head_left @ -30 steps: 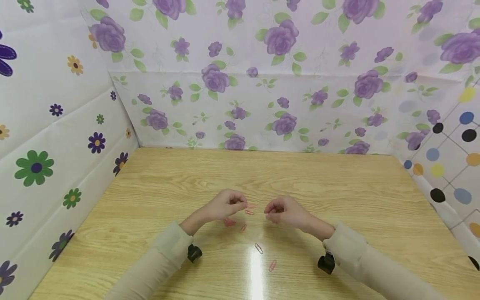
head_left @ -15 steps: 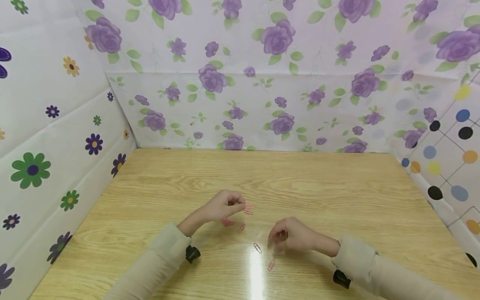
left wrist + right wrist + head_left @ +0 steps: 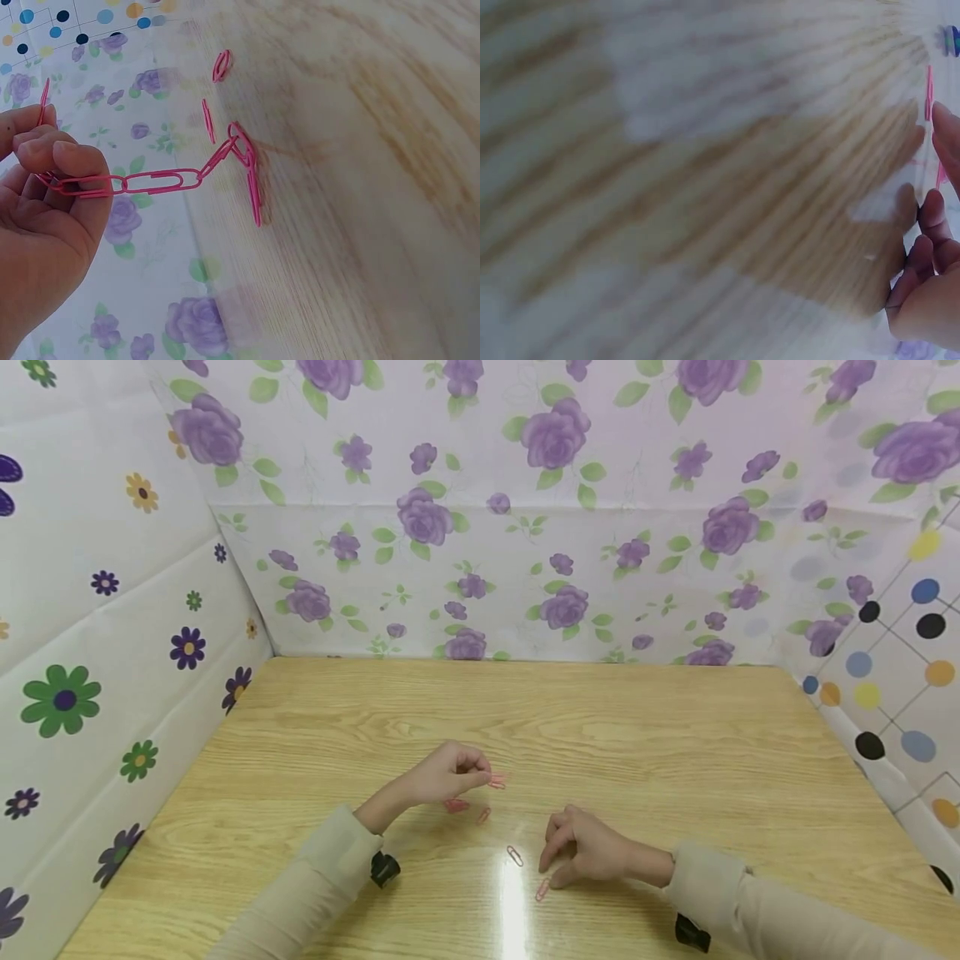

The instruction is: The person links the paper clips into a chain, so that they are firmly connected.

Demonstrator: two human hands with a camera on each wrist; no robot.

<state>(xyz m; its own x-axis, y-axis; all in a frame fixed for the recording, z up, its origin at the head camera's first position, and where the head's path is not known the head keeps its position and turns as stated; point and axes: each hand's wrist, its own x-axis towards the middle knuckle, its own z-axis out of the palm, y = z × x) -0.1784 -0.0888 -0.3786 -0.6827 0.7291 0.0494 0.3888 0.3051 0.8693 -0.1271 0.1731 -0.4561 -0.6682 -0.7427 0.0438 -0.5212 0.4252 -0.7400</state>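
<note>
cloth walls (image 3: 495, 552): white, purple roses across the upper half of the head view, daisies at the left edge, coloured dots at the right.
wooden table (image 3: 645, 727): pale, grained, filling the lower half, with a streak of glare (image 3: 513, 914) at bottom centre.
sleeves (image 3: 780, 897): cream, entering from the bottom left and bottom right.
right hand (image 3: 588, 849): lower, right of centre; thumb and forefinger parted, gripping nothing that shows.
left hand (image 3: 450, 774): left of centre, fingers curled round the chain.
paper-clip chain (image 3: 154, 182): hooked pink links, running from the left fingers, left of the left wrist view, down to the table at its middle.
lower clip (image 3: 542, 890): bottom centre, just beside the right thumb; contact cannot be told. the step seems to be fetching it; the next move calls for a fine pinch, chain held steady.
other clips (image 3: 514, 856): near centre, on the wood.
</note>
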